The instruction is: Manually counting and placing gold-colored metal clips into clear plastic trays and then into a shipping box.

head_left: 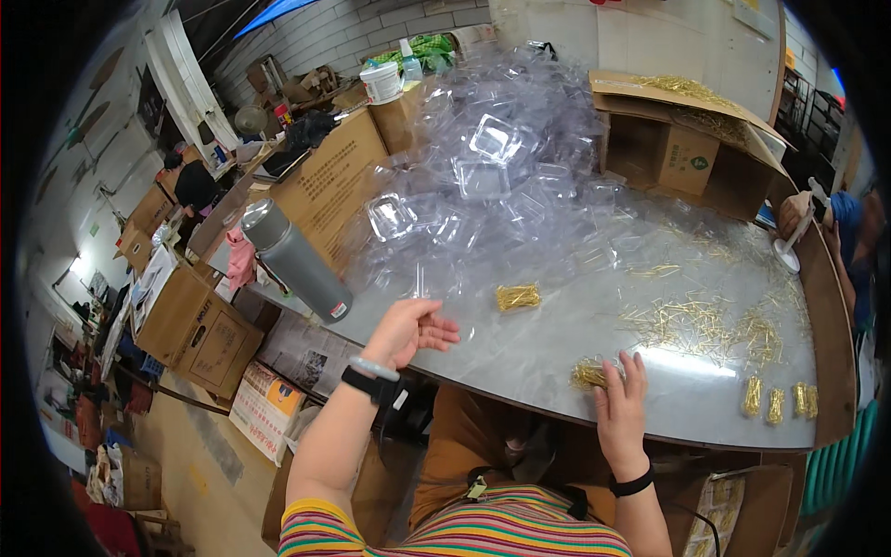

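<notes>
My left hand (415,334) is over the near edge of the grey tabletop, fingers loosely bent and holding nothing I can see. My right hand (622,399) rests by the near edge with its fingers stretched out. Against its inner side is a bundle of gold-coloured wire pins (587,373); my fingers cover part of it. Another gold pin bundle (517,297) lies farther in, between the hands. Beyond it rises a large heap of clear plastic boxes (487,176).
Loose gold pins (687,323) are scattered at right, with several small pin bundles (775,406) near the right edge. A grey flask (295,262) stands at left. An open cardboard box (631,153) sits at the back right. Another person's arm (846,251) shows beyond the right rim.
</notes>
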Action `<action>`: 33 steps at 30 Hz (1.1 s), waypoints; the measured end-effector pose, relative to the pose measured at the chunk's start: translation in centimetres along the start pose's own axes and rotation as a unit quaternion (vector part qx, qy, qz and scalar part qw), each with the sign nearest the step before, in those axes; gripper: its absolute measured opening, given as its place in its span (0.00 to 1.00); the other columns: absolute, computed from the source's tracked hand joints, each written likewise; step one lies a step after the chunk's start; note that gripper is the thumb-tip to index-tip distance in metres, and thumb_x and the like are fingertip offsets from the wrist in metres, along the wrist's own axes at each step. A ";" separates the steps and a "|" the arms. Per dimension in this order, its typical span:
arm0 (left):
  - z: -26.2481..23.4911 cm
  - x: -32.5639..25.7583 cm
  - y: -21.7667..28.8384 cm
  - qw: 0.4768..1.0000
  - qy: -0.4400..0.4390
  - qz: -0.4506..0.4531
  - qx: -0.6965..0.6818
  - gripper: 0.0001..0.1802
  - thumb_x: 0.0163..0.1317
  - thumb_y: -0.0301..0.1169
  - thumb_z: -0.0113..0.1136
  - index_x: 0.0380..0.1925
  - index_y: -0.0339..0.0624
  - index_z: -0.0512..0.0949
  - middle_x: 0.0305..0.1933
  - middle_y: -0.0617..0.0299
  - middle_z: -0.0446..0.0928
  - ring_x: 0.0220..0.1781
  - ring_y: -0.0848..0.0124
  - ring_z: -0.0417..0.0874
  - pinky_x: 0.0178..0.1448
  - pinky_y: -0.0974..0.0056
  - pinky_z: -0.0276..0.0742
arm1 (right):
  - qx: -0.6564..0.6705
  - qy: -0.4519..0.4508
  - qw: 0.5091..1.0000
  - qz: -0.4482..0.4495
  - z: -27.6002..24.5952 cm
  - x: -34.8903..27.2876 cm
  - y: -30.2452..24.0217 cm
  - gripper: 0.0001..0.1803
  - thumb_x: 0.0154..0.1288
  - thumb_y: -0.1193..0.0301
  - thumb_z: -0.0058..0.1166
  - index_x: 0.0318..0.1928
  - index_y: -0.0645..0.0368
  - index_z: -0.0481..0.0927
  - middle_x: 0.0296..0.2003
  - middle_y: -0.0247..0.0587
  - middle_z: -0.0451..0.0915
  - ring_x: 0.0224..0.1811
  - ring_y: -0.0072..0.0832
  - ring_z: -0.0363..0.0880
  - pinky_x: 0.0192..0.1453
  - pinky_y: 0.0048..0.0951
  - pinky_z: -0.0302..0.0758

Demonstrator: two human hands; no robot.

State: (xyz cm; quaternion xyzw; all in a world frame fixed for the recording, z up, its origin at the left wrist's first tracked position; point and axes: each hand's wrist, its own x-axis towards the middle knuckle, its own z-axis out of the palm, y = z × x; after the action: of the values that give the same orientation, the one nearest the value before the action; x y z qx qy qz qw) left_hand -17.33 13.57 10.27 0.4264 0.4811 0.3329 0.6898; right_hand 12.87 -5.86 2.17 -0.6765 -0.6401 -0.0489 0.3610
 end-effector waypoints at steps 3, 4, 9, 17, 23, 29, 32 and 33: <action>1.4 -3.1 -1.4 0.996 -0.089 -0.013 -0.011 0.11 0.71 0.31 0.53 0.35 0.32 0.75 0.45 0.35 0.82 0.43 0.48 0.89 0.40 0.55 0.88 | 0.038 0.049 0.997 -0.042 -1.9 0.1 -0.8 0.23 0.62 0.76 0.61 0.59 0.53 0.78 0.66 0.49 0.69 0.68 0.52 0.67 0.68 0.48 0.69; 2.5 -4.1 -2.3 0.992 -0.124 -0.018 -0.006 0.10 0.71 0.30 0.53 0.34 0.33 0.75 0.45 0.34 0.82 0.44 0.48 0.89 0.41 0.54 0.88 | 0.073 0.037 0.994 -0.073 -2.5 0.2 -1.5 0.24 0.60 0.77 0.62 0.58 0.53 0.79 0.65 0.48 0.69 0.68 0.51 0.68 0.68 0.48 0.70; 6.2 -7.6 -7.3 0.967 -0.237 -0.078 -0.057 0.07 0.74 0.27 0.48 0.36 0.36 0.69 0.51 0.34 0.80 0.51 0.48 0.87 0.46 0.53 0.89 | 0.217 -0.040 0.950 -0.222 -2.2 0.4 -3.7 0.19 0.51 0.75 0.67 0.46 0.55 0.83 0.53 0.44 0.79 0.55 0.44 0.78 0.59 0.43 0.76; 10.1 -7.3 -10.1 0.976 -0.149 -0.037 -0.152 0.20 0.77 0.29 0.44 0.64 0.44 0.54 0.52 0.43 0.75 0.54 0.47 0.84 0.51 0.51 0.88 | 0.174 0.017 0.977 -0.122 -2.3 -2.5 -2.8 0.24 0.51 0.78 0.67 0.52 0.59 0.80 0.52 0.49 0.78 0.54 0.47 0.78 0.56 0.43 0.77; 10.0 -5.9 -10.7 0.963 -0.200 -0.035 -0.180 0.21 0.79 0.32 0.44 0.67 0.42 0.57 0.59 0.45 0.72 0.63 0.49 0.78 0.67 0.47 0.77 | -0.011 -0.008 1.000 -0.021 -2.0 1.4 1.2 0.19 0.64 0.80 0.55 0.57 0.63 0.76 0.55 0.50 0.80 0.62 0.48 0.75 0.65 0.44 0.74; 6.4 -7.4 -13.2 0.932 -0.285 -0.218 -0.062 0.21 0.80 0.31 0.41 0.69 0.38 0.59 0.61 0.44 0.73 0.63 0.51 0.78 0.68 0.46 0.77 | -0.046 -0.065 0.995 -0.061 0.5 0.6 1.1 0.21 0.61 0.80 0.52 0.57 0.65 0.75 0.58 0.47 0.76 0.64 0.46 0.73 0.68 0.42 0.72; 7.6 -7.3 -14.5 0.931 -0.261 -0.227 -0.113 0.22 0.79 0.31 0.41 0.70 0.37 0.59 0.64 0.42 0.71 0.65 0.49 0.77 0.70 0.45 0.74 | -0.023 -0.084 0.994 -0.063 0.3 0.2 0.8 0.23 0.59 0.80 0.51 0.57 0.65 0.75 0.58 0.47 0.75 0.65 0.46 0.72 0.69 0.42 0.71; 8.2 -7.3 -14.5 0.932 -0.261 -0.221 -0.123 0.22 0.79 0.31 0.42 0.70 0.37 0.59 0.65 0.41 0.70 0.66 0.48 0.76 0.71 0.45 0.73 | -0.022 -0.087 0.994 -0.065 0.3 0.0 0.7 0.23 0.59 0.80 0.51 0.57 0.65 0.75 0.58 0.47 0.75 0.65 0.46 0.72 0.69 0.42 0.71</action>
State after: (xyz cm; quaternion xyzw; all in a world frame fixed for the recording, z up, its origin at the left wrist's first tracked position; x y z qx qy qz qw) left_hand -11.13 -0.95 1.30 0.2929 0.3210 0.1057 0.8944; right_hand 13.42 -5.65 1.66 -0.6426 -0.7108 -0.0272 0.2848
